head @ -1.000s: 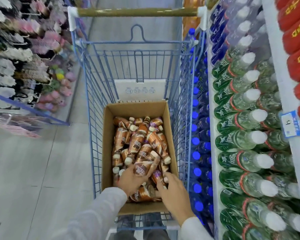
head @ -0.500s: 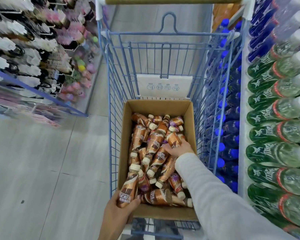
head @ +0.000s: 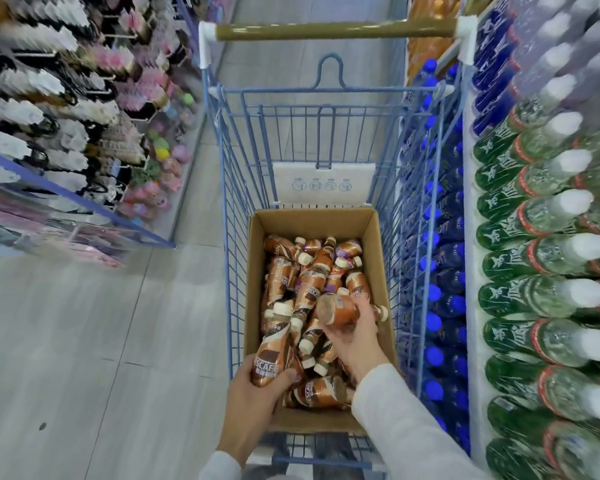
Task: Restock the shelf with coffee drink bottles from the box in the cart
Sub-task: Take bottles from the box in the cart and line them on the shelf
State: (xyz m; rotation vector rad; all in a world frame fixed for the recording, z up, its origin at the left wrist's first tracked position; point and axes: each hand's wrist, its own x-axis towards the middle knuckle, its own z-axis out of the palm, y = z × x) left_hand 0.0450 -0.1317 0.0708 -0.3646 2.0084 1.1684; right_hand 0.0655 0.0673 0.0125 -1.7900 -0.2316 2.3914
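Inspection of the head view, the only angle supplied: an open cardboard box (head: 381, 251) sits in the basket of a blue wire cart (head: 229, 237), with its far end against a white panel. Inside the box, coffee drink bottles (head: 312, 278) with brown labels and cream caps lie jumbled on their sides. At the near left corner of the box, the left hand (head: 253, 393) has its fingers and thumb curled round the lower body of an upright bottle (head: 272, 355), cap pointing away from the wearer and label partly legible. Over the right side of the box, the right hand (head: 352, 337) has its fingers wrapped round a second bottle (head: 340, 308), held roughly level above the pile with its base toward the camera and its cap near the right box wall. Both forearms are in pale long sleeves. Just beside the cart on the right stands the shelf (head: 468, 202), stocked with green-labelled bottles (head: 534, 254) with white caps and, lower down, blue-capped bottles (head: 437, 296). Across a grey tiled floor (head: 84, 341), racks of hanging goods (head: 49, 116) line the left side. At the cart's far end, neither hand touches the cart handle (head: 336, 31).
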